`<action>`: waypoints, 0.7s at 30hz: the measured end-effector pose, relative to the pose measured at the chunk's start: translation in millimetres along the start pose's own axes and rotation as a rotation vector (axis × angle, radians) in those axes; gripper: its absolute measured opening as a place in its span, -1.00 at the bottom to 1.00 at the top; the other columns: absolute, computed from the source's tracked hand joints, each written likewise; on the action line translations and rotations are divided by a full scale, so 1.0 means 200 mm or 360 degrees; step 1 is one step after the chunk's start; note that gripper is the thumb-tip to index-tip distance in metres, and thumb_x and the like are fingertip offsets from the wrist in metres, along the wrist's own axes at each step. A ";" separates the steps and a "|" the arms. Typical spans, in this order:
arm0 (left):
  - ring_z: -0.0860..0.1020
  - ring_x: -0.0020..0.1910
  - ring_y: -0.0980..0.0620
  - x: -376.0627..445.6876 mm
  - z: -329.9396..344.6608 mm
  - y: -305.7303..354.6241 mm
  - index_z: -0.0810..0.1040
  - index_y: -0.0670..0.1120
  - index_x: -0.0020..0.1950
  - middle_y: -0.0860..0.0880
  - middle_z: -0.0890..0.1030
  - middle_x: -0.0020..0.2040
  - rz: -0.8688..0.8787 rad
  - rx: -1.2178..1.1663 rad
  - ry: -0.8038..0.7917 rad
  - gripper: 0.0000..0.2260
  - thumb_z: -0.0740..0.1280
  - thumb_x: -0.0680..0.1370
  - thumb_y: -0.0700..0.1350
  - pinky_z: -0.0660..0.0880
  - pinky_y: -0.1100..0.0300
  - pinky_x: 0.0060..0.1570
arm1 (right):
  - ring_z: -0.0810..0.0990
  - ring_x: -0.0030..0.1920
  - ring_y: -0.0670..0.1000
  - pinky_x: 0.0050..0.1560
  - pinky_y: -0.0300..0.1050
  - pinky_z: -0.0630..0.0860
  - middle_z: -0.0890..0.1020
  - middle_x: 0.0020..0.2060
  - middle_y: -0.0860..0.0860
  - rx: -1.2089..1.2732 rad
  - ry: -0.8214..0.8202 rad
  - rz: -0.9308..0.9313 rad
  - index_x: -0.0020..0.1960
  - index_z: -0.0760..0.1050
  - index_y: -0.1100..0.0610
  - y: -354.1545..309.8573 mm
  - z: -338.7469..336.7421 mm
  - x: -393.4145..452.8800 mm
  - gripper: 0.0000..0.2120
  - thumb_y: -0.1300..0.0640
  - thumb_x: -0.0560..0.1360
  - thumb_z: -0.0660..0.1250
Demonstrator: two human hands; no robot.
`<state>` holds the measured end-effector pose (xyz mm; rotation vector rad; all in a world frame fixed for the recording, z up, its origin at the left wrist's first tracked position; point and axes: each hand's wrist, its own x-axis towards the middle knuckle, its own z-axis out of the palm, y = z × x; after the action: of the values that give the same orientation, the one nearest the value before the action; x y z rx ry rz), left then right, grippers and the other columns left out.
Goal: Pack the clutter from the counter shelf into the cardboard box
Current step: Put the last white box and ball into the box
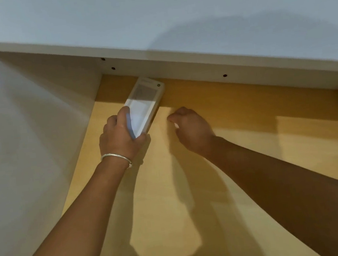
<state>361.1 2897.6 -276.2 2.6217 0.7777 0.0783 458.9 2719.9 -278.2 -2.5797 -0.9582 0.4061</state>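
Left hand (122, 133) grips the near end of a flat white device (145, 103): fingers wrapped round its near-left edge, thumb side under the near corner. The device is a slim rectangular slab with a smooth, glossy plastic look, a pale screen-like panel on its face and a small dark mark at the far right corner; what it is exactly, cannot tell.

Its long axis runs from the left hand away towards the back edge of the shelf (240, 151), leaning right. Far end lies in shadow under the white overhanging top (175, 43), near the shelf's back left corner.

Right hand (191, 129) sits just beside the device on its right, not touching, fingers curled into a loose fist, holding nothing visible.

Shelf surface is a matt, pale wood-grain laminate; side wall (26, 123) is plain white. No cardboard box in view.

Judgement: left hand is nearer and already has the hold; drawing the device out along its long axis, towards the front edge, should clear the overhang.
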 end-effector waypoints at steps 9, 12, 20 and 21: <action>0.47 0.09 -0.15 -0.37 -0.06 0.39 0.19 0.08 0.40 -0.10 0.45 0.21 0.0288 0.0100 0.0018 -0.26 0.47 0.33 0.15 0.52 0.00 -0.05 | 0.39 0.26 0.02 0.13 -0.09 0.45 0.45 0.27 -0.01 0.0078 0.0297 0.0158 0.35 0.41 0.00 0.17 -0.30 -0.58 -0.58 0.26 0.52 0.23; 0.47 0.07 -0.12 -0.50 -0.05 0.61 0.20 0.08 0.39 -0.08 0.46 0.20 0.0407 0.0090 0.0030 -0.27 0.47 0.33 0.15 0.53 0.02 -0.07 | 0.39 0.25 0.04 0.15 -0.05 0.45 0.46 0.25 0.01 0.0090 0.0406 0.0218 0.34 0.42 0.03 0.27 -0.43 -0.84 -0.57 0.27 0.50 0.24; 0.45 0.01 -0.03 -0.98 0.03 1.34 0.20 0.11 0.37 -0.03 0.46 0.16 0.0898 -0.0023 0.0043 -0.27 0.48 0.31 0.17 0.52 0.09 -0.16 | 0.42 0.23 0.01 0.09 -0.13 0.40 0.46 0.25 -0.03 0.0074 0.0692 0.0516 0.32 0.42 -0.02 0.61 -0.81 -1.67 -0.58 0.25 0.50 0.28; 0.45 0.01 -0.01 -1.04 0.05 1.43 0.20 0.11 0.37 -0.01 0.46 0.15 0.0957 -0.0042 0.0040 -0.26 0.48 0.31 0.18 0.53 0.10 -0.17 | 0.43 0.22 0.00 0.09 -0.15 0.39 0.46 0.25 -0.04 0.0073 0.0730 0.0556 0.32 0.42 -0.02 0.65 -0.85 -1.78 -0.58 0.25 0.51 0.28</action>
<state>332.8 2564.0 -160.2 2.7384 -0.0279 0.2857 338.0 2350.3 -130.7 -2.6256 -0.3382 -0.0825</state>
